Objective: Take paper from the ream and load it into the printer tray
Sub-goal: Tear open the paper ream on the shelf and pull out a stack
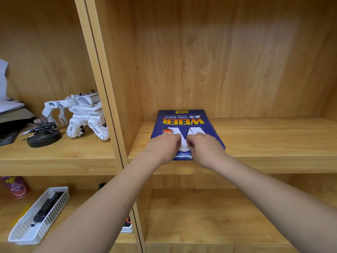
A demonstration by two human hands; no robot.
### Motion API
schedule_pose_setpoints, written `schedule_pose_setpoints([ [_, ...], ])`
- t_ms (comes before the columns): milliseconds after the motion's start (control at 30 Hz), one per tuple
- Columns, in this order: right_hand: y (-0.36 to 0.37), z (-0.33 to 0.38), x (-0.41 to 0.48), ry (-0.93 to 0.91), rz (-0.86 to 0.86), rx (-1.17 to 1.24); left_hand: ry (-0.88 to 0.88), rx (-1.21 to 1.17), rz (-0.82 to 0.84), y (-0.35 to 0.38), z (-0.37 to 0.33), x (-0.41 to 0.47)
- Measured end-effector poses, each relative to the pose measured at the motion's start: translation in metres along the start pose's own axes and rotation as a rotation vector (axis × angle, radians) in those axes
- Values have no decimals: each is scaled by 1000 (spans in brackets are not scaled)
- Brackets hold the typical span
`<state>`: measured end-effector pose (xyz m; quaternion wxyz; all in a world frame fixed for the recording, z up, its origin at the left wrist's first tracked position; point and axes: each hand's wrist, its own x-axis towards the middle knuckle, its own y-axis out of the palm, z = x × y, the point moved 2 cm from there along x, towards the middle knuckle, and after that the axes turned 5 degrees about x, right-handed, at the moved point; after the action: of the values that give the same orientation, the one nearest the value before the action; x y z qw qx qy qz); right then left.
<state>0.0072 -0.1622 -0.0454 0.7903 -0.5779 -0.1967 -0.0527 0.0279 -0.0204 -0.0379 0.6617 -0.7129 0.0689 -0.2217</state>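
Observation:
A blue ream of copy paper (184, 119) with yellow lettering lies flat on a wooden shelf (264, 136), its near end at the shelf's front edge. My left hand (164, 147) and my right hand (204, 148) rest side by side on the near end of the ream. The fingers of both pinch the wrapper's flap (185, 147), where white shows between them. The printer and its tray are out of view.
A vertical wooden divider (102, 88) separates this bay from the left one, which holds a white toy robot (82, 114) and a black round stand (43, 136). Below left lie a white mesh basket (36, 218) and a pink spray can (16, 186). A lower shelf (209, 216) sits beneath.

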Motion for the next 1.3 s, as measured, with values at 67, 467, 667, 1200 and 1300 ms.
schedule_pose_setpoints([
  [67, -3, -1, -1, -8, 16, 19, 3, 26, 7, -2, -3, -2],
  [467, -33, -11, -4, 115, 331, 371, 78, -263, 236, -14, 3, -9],
  [667, -40, -16, -12, 55, 538, 530, 70, -339, 135, -15, -1, -31],
  [1200, 44, -19, -135, -295, -221, 121, 116, -243, -563, 71, -16, -114],
  [1300, 59, -22, -154, -262, -183, 96, 130, -216, -558, 80, -16, -120],
])
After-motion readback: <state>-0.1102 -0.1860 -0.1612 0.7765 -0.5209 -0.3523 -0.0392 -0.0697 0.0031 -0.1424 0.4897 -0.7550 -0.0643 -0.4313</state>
